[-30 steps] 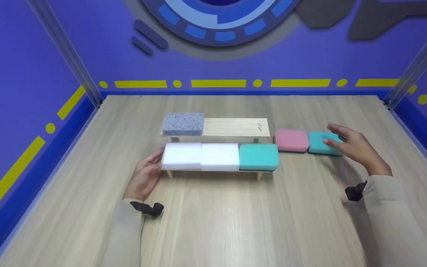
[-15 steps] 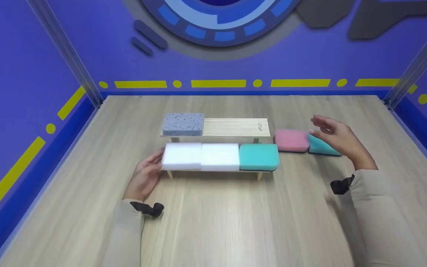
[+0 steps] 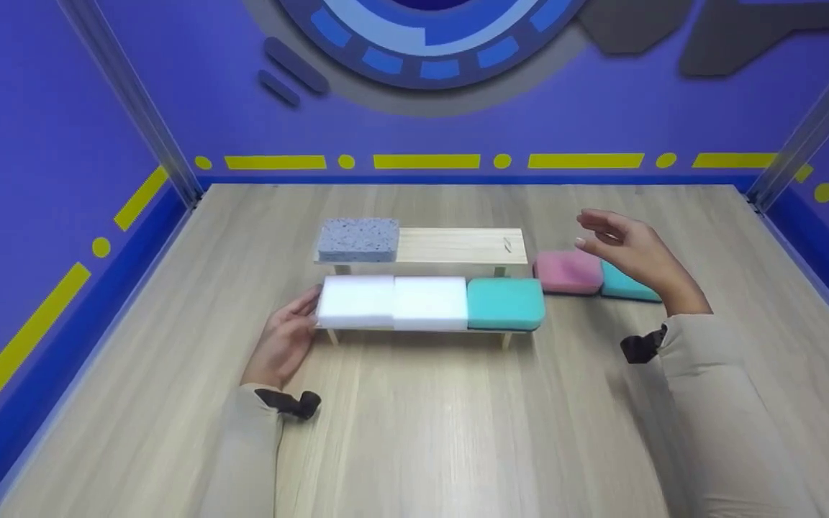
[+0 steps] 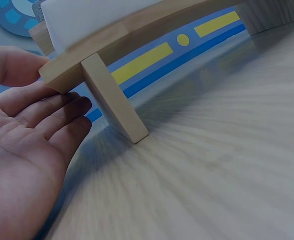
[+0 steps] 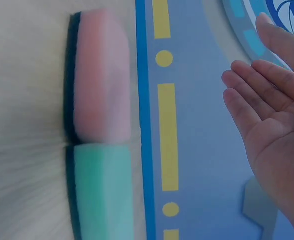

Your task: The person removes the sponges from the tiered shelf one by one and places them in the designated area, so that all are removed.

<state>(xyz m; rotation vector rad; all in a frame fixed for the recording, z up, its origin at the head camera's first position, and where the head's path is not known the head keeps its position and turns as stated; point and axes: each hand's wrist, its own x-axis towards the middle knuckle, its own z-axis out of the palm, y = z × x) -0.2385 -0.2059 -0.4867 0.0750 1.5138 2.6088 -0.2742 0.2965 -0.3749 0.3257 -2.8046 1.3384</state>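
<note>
Right hand [image 3: 636, 253] has shifted toward pink sponge [image 3: 565, 271].

Blue back wall [image 3: 422, 135] (yellow dashes [image 3: 427, 161] along base), metal corner posts [image 3: 135, 101], wooden tabletop [image 3: 450, 432].

The rectangular porous sponge [image 3: 358, 239] was grey-blue with dark specks. Two square-edged foam blocks [image 3: 429, 303] were plain white. Two round-cornered teal foam sponges [image 3: 506, 303] and a round-cornered pink foam sponge [image 3: 565, 272] had dark bases. The wooden shelf [image 4: 122, 36] was pale tan, the grained wooden desk [image 3: 422, 432] beige, the flat wall [image 3: 191, 86] blue-violet with yellow bars and dots.
</note>
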